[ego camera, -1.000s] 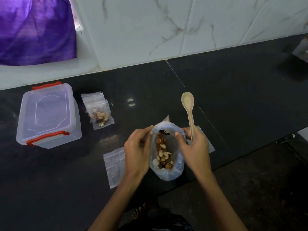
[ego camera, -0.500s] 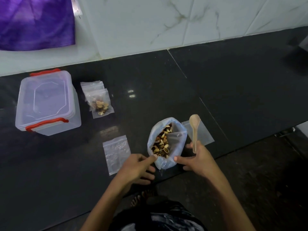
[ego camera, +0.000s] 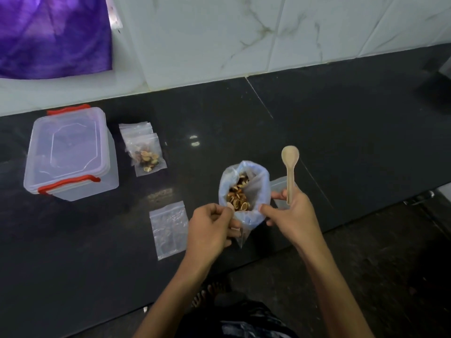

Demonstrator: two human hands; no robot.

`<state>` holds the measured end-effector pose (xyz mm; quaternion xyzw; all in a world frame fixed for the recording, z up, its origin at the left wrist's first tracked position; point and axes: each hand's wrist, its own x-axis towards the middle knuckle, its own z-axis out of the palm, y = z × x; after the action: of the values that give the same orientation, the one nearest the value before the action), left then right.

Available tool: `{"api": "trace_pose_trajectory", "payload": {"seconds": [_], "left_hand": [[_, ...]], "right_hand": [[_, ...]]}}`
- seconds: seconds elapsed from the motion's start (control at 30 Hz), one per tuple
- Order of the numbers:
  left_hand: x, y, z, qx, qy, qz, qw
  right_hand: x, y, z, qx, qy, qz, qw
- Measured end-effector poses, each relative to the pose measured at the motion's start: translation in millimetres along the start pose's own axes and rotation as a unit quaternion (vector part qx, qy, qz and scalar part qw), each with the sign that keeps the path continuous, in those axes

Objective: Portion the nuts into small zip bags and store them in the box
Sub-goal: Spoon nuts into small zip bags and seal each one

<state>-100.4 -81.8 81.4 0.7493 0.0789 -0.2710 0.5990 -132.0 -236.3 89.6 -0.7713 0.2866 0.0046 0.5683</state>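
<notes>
We've got both hands on the nut bag (ego camera: 244, 191) here. Our left hand (ego camera: 210, 228) pinches the near left edge of its rolled-down rim, fingers curled in. Our right hand (ego camera: 292, 215) takes the right edge with the fingertips, and the same hand grips the handle of a pale spoon (ego camera: 290, 172), bowl up and away from us. The bag stands open between the hands near the counter's front edge, and the nuts (ego camera: 238, 196) show plainly inside.

Just left of the left hand, an empty zip bag (ego camera: 169, 229) lies flat on the dark counter (ego camera: 317, 123). Behind the right hand another clear bag (ego camera: 279, 186) peeks out, mostly hidden. Farther off to the left and back, a filled zip bag (ego camera: 147, 156) lies on top of a small stack of empty ones. Beyond that, far left, stands the clear box (ego camera: 70, 154), lid on, red clips at front and back. A purple cloth (ego camera: 51, 35) hangs on the tiled wall above it.
</notes>
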Motion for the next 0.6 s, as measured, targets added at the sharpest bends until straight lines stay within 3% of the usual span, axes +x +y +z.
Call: {"api": "trace_pose_trajectory", "payload": {"seconds": [0.2, 0.37, 0.6], "left_hand": [[-6, -18, 1, 0.079, -0.035, -0.053, 0.995], [-3, -22, -4, 0.110, -0.021, -0.066, 0.992], [0, -23, -4, 0.116, 0.011, -0.062, 0.991]], "right_hand": [[-1, 24, 1, -0.023, -0.027, 0.038, 0.999], [-3, 34, -4, -0.119, -0.042, 0.016, 0.992], [-12, 28, -8, -0.146, 0.040, -0.025, 0.988]]}}
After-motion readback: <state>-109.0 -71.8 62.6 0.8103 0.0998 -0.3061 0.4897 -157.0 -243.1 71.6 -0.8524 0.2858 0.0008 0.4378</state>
